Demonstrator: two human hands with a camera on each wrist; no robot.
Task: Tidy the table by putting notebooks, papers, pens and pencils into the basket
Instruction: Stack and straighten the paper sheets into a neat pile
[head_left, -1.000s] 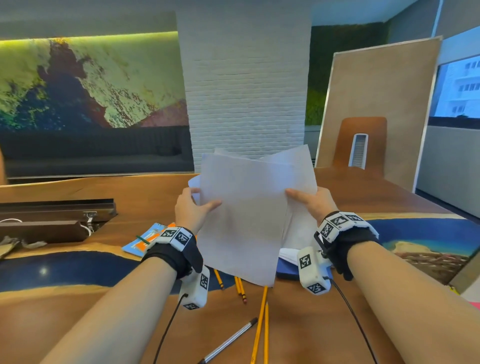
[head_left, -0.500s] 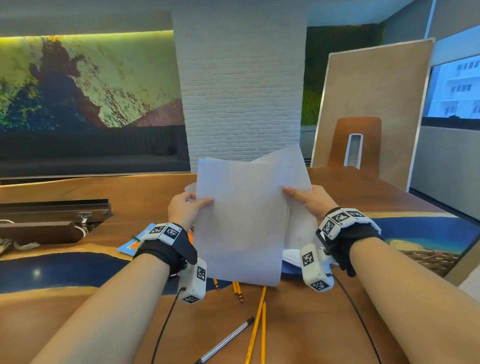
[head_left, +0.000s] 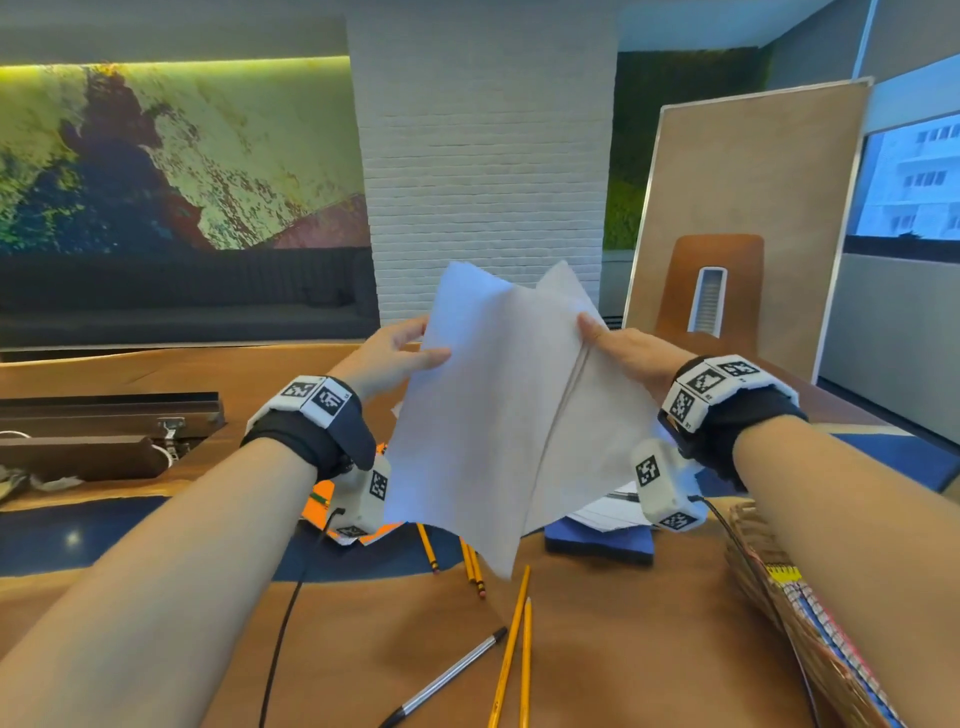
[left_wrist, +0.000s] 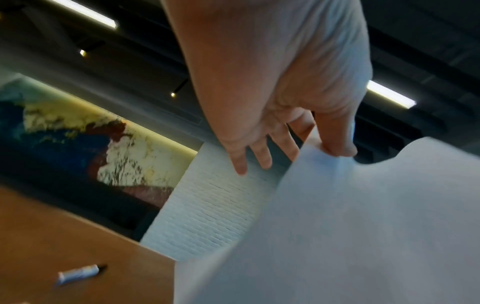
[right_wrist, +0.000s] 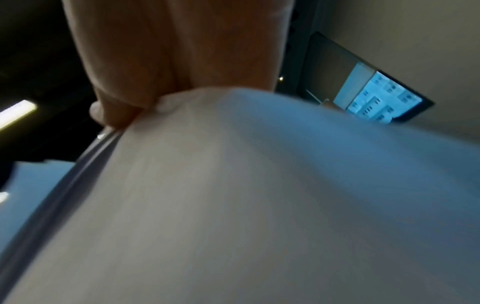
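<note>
Head view: left hand (head_left: 395, 358) and right hand (head_left: 631, 353) pinch opposite edges of loose white paper sheets (head_left: 498, 415) above the table (head_left: 623, 649); light and floppy, best supported at both sides.

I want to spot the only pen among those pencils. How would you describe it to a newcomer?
Start at the long brown wooden table and look at its near edge, below the held white papers. Left of two yellow pencils lies the silver-barrelled pen with black ends, the only one not yellow.
</note>
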